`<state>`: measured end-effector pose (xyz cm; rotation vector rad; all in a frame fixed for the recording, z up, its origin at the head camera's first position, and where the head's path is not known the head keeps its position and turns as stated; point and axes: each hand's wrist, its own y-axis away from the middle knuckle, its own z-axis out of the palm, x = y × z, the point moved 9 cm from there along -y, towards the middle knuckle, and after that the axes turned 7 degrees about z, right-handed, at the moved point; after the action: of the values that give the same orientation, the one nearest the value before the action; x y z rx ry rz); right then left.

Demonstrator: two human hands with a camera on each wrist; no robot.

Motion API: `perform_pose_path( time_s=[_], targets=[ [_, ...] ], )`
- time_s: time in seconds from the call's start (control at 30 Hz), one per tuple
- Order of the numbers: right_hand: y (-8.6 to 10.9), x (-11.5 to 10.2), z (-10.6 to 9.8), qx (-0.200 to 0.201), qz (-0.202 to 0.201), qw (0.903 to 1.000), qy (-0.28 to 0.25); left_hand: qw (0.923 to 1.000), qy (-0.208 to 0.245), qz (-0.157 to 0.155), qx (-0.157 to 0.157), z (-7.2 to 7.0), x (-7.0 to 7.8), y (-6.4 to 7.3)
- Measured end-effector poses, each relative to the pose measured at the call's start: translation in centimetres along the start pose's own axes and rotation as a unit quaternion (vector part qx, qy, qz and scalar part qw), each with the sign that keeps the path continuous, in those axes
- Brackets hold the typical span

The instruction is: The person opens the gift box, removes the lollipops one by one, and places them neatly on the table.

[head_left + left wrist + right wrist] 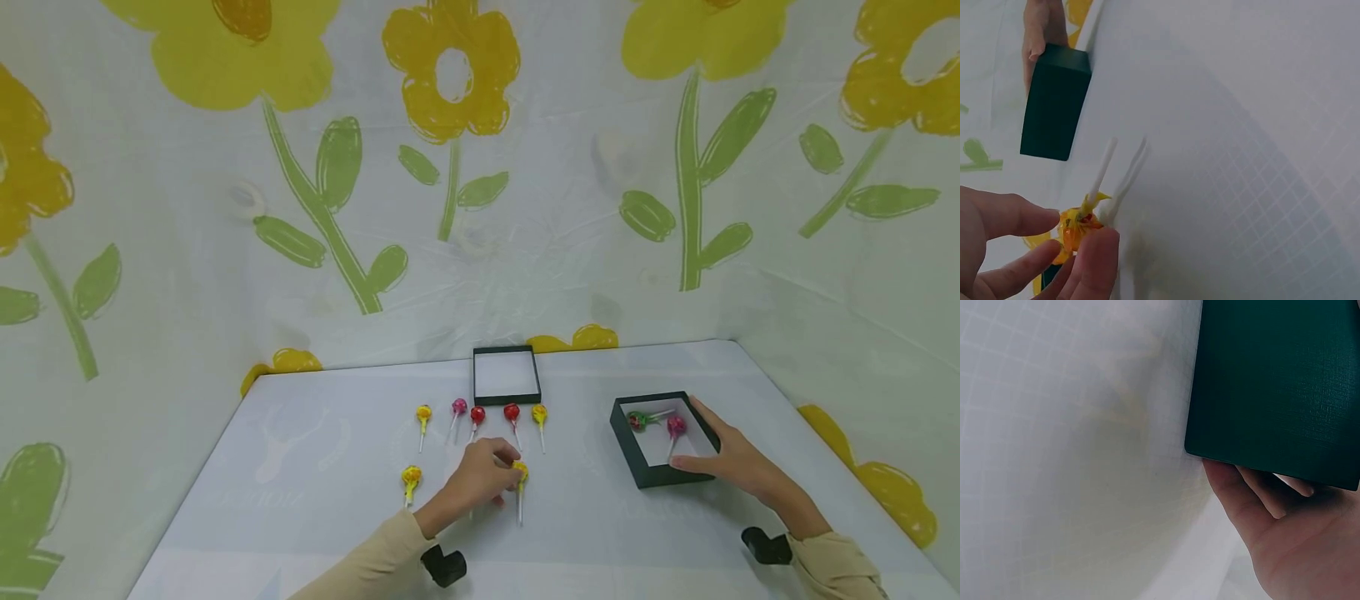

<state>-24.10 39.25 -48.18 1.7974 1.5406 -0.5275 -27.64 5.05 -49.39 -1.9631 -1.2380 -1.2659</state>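
Note:
My left hand (483, 473) pinches a yellow lollipop (1079, 226) by its wrapped candy head, over the middle of the table. Its white stick points toward the front in the head view. To the right, my right hand (742, 460) grips the side of a dark green open box (652, 476), thumb over the near rim and fingers along the right wall. Inside the white-lined box lie a green-and-red lollipop (638, 421) and a pink lollipop (677, 427). In the right wrist view, the fingers touch the box's green outer wall (1272, 387).
Behind my left hand lie a yellow lollipop (423, 413), a pink one (459, 407), two red ones (477, 414) and another yellow one (539, 413). One more yellow lollipop (411, 476) lies left of the hand. A shallow dark-rimmed lid (507, 400) sits at the back edge.

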Motion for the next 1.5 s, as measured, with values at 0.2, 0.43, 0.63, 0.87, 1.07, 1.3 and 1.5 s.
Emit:
perform_pose_path(
  time_s=[0.2, 0.43, 0.63, 0.87, 1.07, 1.3, 1.5],
  targets=[
    [0.1, 0.0, -0.1, 0.000, 0.000, 1.0000, 0.000, 0.9998, -0.017, 0.012, 0.006, -0.7, 0.2, -0.1],
    [0.1, -0.1, 0.0, -0.001, -0.003, 1.0000, 0.004, 0.9993, -0.011, 0.037, 0.001, -0.7, 0.9, -0.1],
    [0.1, -0.1, -0.1, 0.005, -0.003, 1.0000, 0.006, 0.9978, 0.016, 0.064, -0.005, -0.3, 2.5, -0.5],
    [0.1, 0.0, 0.0, 0.003, 0.011, 0.9999, 0.005, 0.9950, 0.039, 0.092, -0.007, 0.4, 4.7, -1.1],
    [-0.1, 0.3, 0.1, 0.001, 0.018, 0.9998, 0.008, 0.9922, 0.068, 0.102, -0.020, 1.5, 6.2, -1.8],
    [-0.2, 0.7, 0.3, -0.002, 0.041, 0.9991, 0.014, 0.9892, 0.074, 0.124, -0.022, 2.8, 8.6, -3.0],
    [0.0, 0.4, 0.2, -0.001, 0.042, 0.9990, 0.013, 0.9848, 0.106, 0.134, -0.027, 4.4, 10.7, -4.2]
  ],
)
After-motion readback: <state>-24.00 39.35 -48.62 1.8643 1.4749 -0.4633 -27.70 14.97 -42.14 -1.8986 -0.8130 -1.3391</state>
